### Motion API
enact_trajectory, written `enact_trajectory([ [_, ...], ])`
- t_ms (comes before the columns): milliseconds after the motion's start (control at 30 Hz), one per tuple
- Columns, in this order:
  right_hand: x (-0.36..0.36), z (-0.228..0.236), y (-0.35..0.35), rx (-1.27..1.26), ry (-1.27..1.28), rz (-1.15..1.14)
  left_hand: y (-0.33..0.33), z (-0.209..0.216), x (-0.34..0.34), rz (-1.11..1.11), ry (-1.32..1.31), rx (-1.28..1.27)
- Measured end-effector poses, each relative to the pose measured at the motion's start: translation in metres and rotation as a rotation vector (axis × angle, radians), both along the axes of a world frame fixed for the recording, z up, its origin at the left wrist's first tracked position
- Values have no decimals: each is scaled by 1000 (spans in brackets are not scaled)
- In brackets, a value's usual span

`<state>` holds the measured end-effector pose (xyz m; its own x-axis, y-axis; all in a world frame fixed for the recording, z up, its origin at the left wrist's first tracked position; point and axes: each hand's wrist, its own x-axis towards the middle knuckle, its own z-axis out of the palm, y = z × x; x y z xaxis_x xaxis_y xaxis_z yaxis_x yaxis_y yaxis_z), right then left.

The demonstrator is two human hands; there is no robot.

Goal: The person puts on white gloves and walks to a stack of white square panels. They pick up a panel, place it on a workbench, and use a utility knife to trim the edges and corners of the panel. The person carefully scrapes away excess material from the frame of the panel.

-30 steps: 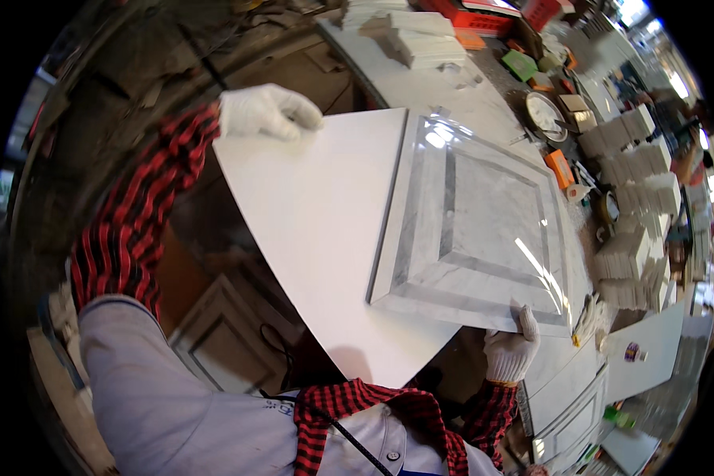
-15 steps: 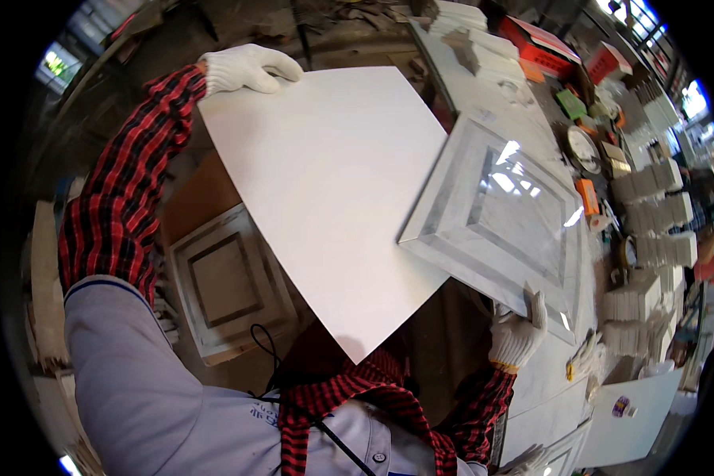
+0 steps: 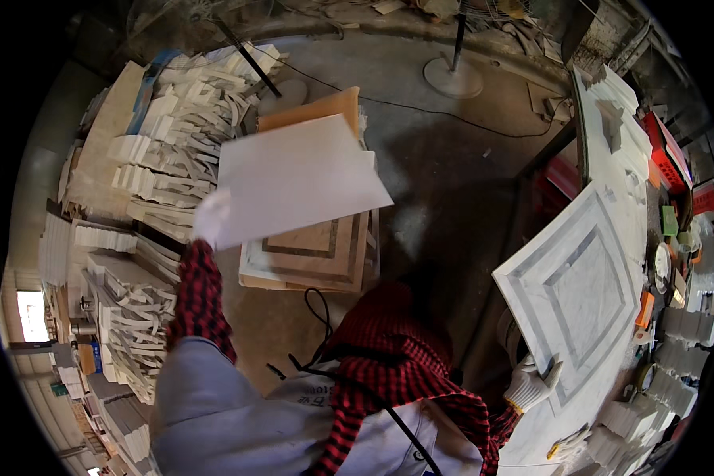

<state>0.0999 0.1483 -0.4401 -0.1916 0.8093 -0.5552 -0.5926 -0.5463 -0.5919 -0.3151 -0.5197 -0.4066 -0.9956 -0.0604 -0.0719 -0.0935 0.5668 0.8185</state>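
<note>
My left hand (image 3: 212, 218), in a white glove and blurred, grips the left edge of a thin white sheet (image 3: 293, 174). The sheet hangs tilted over a stack of framed square tiles (image 3: 303, 266), covering the stack's upper part. At the right, a square white tile (image 3: 589, 295) with grey bands lies on the workbench, its left corner jutting past the bench edge. My gloved right hand (image 3: 531, 386) is closed on this tile's near edge, thumb side up; the fingers beneath are partly hidden.
Pale curved strips (image 3: 147, 317) are heaped at the left. Two round stand bases (image 3: 452, 77) and a cable (image 3: 452, 123) are on the floor ahead. Along the workbench (image 3: 523, 452) lie a red box (image 3: 665, 151), white stacked blocks (image 3: 690, 325) and a loose glove (image 3: 570, 444).
The view has turned left. My left hand has carried the white sheet away from the banded tile to above the floor stack. My right hand stays at the banded tile's edge.
</note>
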Motion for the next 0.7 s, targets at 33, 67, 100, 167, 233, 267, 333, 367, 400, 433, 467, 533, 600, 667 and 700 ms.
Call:
enact_trajectory([
  [33,0,-5,2,2,-23,19,-18,-33,26,148,-83,66],
  [67,5,-9,3,22,-59,19,-7,-59,53,193,-89,209],
  [100,7,-14,5,13,-40,25,-8,-85,78,174,-77,99],
  [167,11,-20,12,14,-14,34,37,-121,111,259,-177,185],
  [233,-3,-4,5,-68,10,-37,70,-143,132,300,-214,224],
  [267,-4,-2,5,-72,-9,-51,87,-152,137,297,-246,251],
  [333,3,-12,11,-55,4,-47,104,-164,139,288,-247,235],
  [367,6,-13,11,-54,16,-41,105,-175,141,291,-219,193],
  [400,5,-16,12,-56,35,-33,104,-185,138,295,-184,148],
  [433,0,-21,11,-70,54,-19,93,-199,136,333,-115,126],
  [467,-8,-27,8,-10,-11,0,76,-215,136,377,-46,96],
  [533,-10,-28,-1,152,-164,3,74,-211,125,282,-26,-133],
  [600,-10,-27,-4,198,-202,-10,75,-210,115,292,-116,-64],
  [667,-9,-32,-5,228,-227,-10,79,-208,111,298,-85,-236],
  [700,-3,-31,-2,197,-177,-23,102,-205,107,466,-112,102],
])
